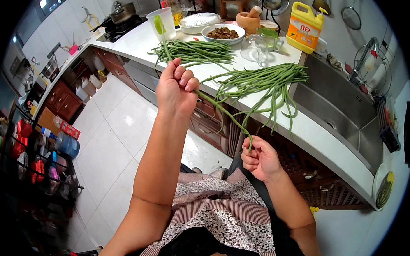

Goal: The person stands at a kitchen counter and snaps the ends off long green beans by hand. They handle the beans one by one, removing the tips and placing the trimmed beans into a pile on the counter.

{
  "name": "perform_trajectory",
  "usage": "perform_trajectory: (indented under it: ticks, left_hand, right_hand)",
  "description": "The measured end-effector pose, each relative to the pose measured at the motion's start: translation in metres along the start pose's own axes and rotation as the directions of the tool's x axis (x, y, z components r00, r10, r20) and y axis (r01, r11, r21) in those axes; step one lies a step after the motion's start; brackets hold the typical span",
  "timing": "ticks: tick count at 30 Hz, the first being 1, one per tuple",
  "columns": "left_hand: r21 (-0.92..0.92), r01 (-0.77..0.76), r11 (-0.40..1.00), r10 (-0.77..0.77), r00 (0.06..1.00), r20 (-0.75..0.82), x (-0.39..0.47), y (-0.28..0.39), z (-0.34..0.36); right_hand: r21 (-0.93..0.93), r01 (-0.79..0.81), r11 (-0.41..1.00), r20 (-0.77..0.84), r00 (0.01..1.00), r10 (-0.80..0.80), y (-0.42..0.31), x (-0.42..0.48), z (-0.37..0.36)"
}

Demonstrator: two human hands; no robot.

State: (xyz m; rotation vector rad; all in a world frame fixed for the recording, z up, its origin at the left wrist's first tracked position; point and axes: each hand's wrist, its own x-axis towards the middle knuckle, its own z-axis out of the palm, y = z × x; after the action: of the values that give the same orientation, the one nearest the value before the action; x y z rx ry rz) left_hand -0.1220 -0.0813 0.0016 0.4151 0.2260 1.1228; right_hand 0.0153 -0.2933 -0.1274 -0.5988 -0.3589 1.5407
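One long green bean (222, 110) runs between my two hands in front of the white counter. My left hand (179, 84) is closed around its upper part, and a green stem or bean end sticks up above the fist. The lower end is pinched between the thumb and fingers of my right hand (260, 157). Beyond my left hand lies a pile of long beans (201, 51) on the counter. A second bunch of long beans (264, 79) rests closer to the sink, its loose ends hanging over the counter's front edge.
Behind the beans stand a plastic pitcher (163, 23), a bowl of brown food (223, 34), a glass teapot or cup (253, 48), a wooden mortar (247, 23) and a yellow detergent jug (304, 28). A steel sink (334, 98) is at right. A plate (379, 178) sits on the counter's near end.
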Motion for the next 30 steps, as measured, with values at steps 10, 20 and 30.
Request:
perform_trajectory:
  ticks: [10, 20, 30]
  left_hand:
    - [-0.011, -0.075, 0.997, 0.076, 0.995, 0.071, 0.005, 0.001, -0.007]
    - [0.124, -0.097, 0.988, 0.039, 0.916, 0.4, -0.023, -0.021, 0.028]
    - [0.101, -0.182, 0.978, 0.092, 0.812, 0.577, -0.07, 0.003, 0.031]
  right_hand:
    - [-0.216, 0.056, 0.975, -0.112, 0.99, -0.082, -0.002, -0.012, 0.003]
    - [-0.334, 0.253, 0.908, -0.377, 0.847, -0.375, 0.002, -0.014, -0.011]
    - [0.165, 0.124, 0.978, -0.279, 0.957, -0.074, 0.014, 0.005, -0.009]
